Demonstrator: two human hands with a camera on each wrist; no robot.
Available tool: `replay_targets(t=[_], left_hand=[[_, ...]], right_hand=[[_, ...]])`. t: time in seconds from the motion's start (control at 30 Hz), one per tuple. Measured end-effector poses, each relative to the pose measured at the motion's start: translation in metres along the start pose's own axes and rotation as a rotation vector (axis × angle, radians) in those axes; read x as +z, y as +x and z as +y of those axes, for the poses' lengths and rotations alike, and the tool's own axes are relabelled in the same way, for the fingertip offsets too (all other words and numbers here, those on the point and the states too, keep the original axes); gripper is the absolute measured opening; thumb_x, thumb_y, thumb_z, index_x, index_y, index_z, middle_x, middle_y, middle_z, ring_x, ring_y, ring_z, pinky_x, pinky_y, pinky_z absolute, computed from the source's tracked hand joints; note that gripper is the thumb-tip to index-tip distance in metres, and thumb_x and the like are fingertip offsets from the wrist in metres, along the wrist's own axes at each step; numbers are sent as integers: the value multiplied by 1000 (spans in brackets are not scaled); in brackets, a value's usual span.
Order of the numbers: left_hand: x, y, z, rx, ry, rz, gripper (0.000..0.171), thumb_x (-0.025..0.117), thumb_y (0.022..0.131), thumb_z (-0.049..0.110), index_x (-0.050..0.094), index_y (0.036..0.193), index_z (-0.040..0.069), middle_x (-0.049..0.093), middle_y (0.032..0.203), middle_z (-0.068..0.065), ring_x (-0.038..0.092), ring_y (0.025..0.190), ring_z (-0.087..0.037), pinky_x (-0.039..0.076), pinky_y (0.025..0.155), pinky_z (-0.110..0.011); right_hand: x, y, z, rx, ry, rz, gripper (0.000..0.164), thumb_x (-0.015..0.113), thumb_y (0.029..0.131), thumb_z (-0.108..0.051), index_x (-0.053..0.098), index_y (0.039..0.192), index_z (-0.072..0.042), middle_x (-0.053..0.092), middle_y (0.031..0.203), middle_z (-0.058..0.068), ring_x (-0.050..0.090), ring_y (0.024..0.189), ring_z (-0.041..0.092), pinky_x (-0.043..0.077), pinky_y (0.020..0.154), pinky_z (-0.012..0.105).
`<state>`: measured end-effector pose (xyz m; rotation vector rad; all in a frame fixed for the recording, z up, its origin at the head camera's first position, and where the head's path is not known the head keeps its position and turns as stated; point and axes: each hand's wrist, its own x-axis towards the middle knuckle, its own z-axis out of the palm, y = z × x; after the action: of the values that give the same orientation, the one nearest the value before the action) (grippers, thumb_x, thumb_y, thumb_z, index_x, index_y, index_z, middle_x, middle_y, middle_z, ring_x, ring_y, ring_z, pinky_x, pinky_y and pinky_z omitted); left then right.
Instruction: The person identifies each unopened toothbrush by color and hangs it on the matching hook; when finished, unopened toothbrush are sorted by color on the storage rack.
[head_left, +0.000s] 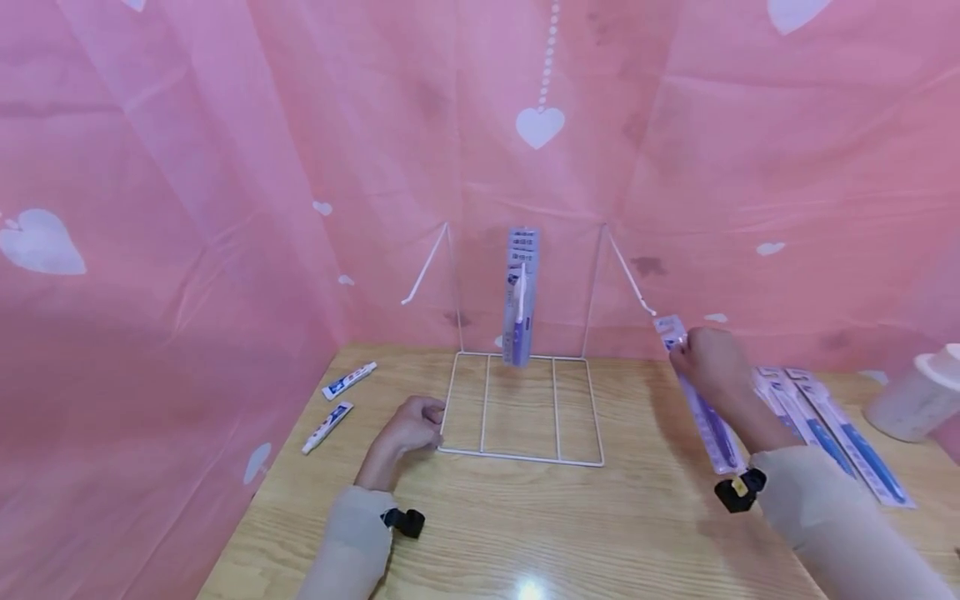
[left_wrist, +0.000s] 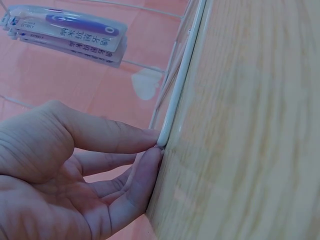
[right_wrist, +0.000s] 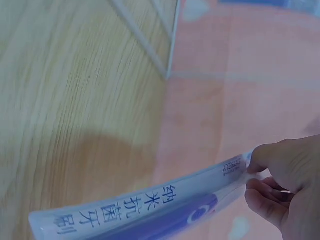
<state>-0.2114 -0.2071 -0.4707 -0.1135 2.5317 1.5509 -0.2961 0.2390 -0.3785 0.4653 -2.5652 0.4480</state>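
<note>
- A white wire rack [head_left: 517,456] is stood on a wooden table [head_left: 480,542], its base wire pinched between thumb and finger of the left hand [head_left: 412,423], apparently for steadiness.
- A purple toothbrush pack [head_left: 708,421] is gripped near its top by the curled fingers of the right hand [head_left: 712,360]; it is held aslant beside the tip of the right prong [head_left: 628,275]. Whether the tip has been threaded through cannot be told.
- Hanging packs [head_left: 517,342] are already stacked at the rack's middle; that share can be judged done.
- No pack is seen hung on the left prong [head_left: 424,265].
- Seemingly left to be handled: blue toothbrush packs [head_left: 862,450], laid side by side at right, and two toothpaste tubes [head_left: 348,380], laid left of the rack.
</note>
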Motion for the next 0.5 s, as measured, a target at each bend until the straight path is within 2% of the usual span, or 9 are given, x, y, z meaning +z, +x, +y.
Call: replay_targets(t=[0.23, 0.5], left_hand=[[-1, -1, -1, -5, 40, 3, 65, 71, 66, -16, 59, 129, -6, 57, 99, -13, 56, 89, -26, 55, 67, -30], [0, -1, 0, 15, 35, 10, 65, 70, 64, -17, 60, 128, -7, 57, 97, -13, 56, 86, -24, 54, 64, -29]], right_hand=[[-6, -9, -62, -107, -7, 191, 27, 62, 83, -4, 48, 60, -6, 45, 61, 9, 43, 46, 25, 39, 41, 44], [-16, -17, -111, -245, 65, 307, 17, 66, 84, -4, 57, 69, -1, 51, 66, 10, 47, 48, 20, 40, 40, 34]])
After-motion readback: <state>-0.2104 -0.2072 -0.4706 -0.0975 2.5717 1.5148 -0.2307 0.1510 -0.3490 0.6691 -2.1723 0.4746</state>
